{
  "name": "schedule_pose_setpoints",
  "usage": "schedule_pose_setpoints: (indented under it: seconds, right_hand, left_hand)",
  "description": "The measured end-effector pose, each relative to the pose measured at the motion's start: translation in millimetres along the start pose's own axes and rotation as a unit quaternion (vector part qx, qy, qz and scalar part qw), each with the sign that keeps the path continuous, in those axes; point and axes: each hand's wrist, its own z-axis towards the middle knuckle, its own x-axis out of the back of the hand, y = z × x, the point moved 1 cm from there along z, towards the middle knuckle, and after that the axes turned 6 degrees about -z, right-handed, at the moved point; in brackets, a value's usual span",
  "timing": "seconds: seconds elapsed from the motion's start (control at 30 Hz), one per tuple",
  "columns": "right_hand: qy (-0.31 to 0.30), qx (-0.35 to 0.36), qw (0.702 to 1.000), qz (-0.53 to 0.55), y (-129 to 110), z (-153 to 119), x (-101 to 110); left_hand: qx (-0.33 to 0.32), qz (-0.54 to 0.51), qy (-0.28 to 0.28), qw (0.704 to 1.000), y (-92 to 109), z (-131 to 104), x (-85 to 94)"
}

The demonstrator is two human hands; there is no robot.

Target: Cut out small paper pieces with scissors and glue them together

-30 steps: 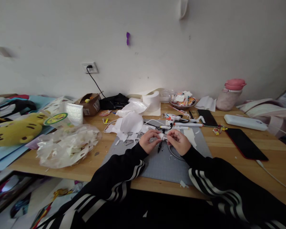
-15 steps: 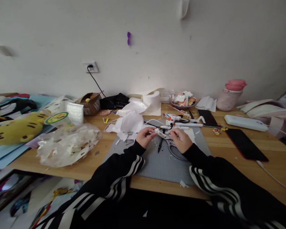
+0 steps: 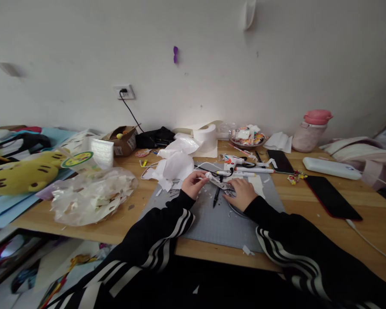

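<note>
Between its thumb and fingers my left hand [image 3: 193, 185] pinches a small white piece [image 3: 209, 175] above the grey cutting mat [image 3: 209, 223]. My right hand [image 3: 241, 194] lies over the grey-handled scissors [image 3: 224, 186], its fingers bent and somewhat apart; it hides most of the handles, and whether it grips them is unclear. A black pen [image 3: 216, 197] rests on the mat between my hands. Just beyond them are white markers [image 3: 254, 170] and a white glue gun [image 3: 232, 161].
Crumpled white paper [image 3: 173, 167] lies left of the mat, with a plastic bag of scraps [image 3: 93, 195] farther left. Two phones [image 3: 280, 161], a white power bank [image 3: 331, 168] and a pink bottle [image 3: 310, 131] stand or lie at the right. A scrap bowl [image 3: 247, 137] is at the back.
My right hand has come down onto the scissors and now covers more of the handles. My left hand has shifted slightly left, still with the white piece.
</note>
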Motion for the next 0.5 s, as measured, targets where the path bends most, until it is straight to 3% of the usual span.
schedule_pose_setpoints:
  seconds: [0.33, 0.5]
  right_hand:
    - [-0.016, -0.018, 1.0, -0.007, -1.3, 3.4, -4.6]
    - [-0.004, 0.016, 1.0, 0.007, 1.4, 4.3, -9.5]
  left_hand:
    - [-0.041, 0.045, -0.016, 0.998, 0.4, -0.9, 1.1]
    - [-0.091, 0.072, -0.052, 0.992, 6.0, -3.5, 6.3]
